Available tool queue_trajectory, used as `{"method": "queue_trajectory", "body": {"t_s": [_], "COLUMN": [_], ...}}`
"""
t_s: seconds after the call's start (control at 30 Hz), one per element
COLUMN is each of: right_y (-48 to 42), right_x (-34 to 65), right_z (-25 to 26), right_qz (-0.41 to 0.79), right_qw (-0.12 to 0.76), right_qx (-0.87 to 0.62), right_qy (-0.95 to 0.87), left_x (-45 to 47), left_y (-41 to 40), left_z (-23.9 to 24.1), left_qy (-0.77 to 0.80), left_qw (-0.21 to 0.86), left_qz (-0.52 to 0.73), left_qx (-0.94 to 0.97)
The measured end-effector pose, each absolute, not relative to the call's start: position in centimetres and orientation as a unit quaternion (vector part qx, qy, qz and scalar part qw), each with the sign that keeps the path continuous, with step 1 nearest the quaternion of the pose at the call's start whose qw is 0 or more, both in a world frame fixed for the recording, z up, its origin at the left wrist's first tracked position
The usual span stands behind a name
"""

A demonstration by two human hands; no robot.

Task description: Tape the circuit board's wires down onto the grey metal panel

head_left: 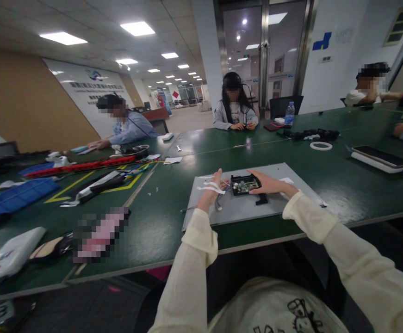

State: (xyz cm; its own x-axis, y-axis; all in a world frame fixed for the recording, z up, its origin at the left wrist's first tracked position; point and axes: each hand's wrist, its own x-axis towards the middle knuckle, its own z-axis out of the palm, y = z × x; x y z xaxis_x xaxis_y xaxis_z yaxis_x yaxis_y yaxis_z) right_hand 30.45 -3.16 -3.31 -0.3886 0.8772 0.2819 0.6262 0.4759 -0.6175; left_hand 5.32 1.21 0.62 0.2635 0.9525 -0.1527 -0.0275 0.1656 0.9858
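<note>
At the near edge of the green desk point(343, 194), on a grey panel point(243, 213), I see the black housing point(244, 185) with its circuit board exposed, about mid-panel. My right hand point(269, 183) touches its right side; whether that grip is clamped I cannot tell. My left hand point(211, 194) sits just left of it, grip apart, with white strips point(205, 188) draped across it. A small black piece point(262, 200) lies beside the housing. Bare panel stretches toward the near edge.
</note>
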Motion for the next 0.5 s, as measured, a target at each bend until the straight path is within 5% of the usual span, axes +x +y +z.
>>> {"method": "queue_trajectory", "body": {"t_s": [0.5], "right_y": [-2.71], "right_x": [31.07], "right_z": [-3.53], "right_qz": [0.215], "right_qw": [0.303], "right_qx": [-0.48], "right_qy": [-0.795], "left_x": [5.61], "left_y": [1.52], "left_z": [-0.17], "left_qy": [0.469], "left_qw": [0.588], "left_qz": [0.405], "left_qx": [0.52]}}
